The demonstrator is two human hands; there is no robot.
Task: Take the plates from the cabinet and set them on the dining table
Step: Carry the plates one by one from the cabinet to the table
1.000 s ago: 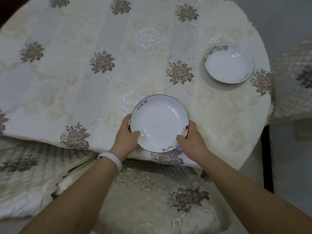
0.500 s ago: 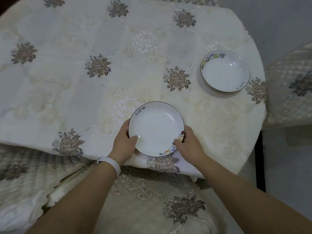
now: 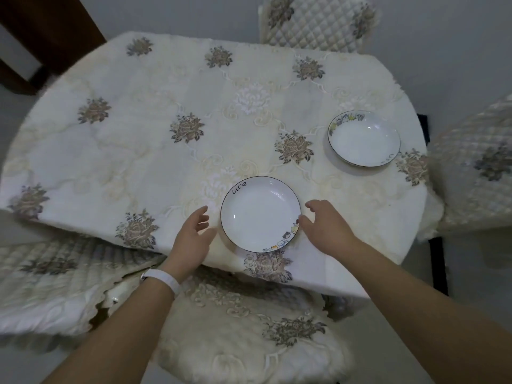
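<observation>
As plate [image 3: 260,214] sits, LH [image 3: 191,239], RH [image 3: 328,230] flank (relaxed).

Light was pretty dim and flat, kinda bluish-grey, couldn't pick out one clear source. The near plate [image 3: 260,214] caught a few glints on its inner wall and dropped a soft shadow on the tablecloth [image 3: 138,151] at its lower left; the far plate [image 3: 364,138] had a soft shadow along its left and lower rim. Wide-angle lens bowed everything toward the borders, and the left chair cover [image 3: 41,275] and right chair cover [image 3: 476,167] looked smeary and soft, middle was fairly sharp
</observation>
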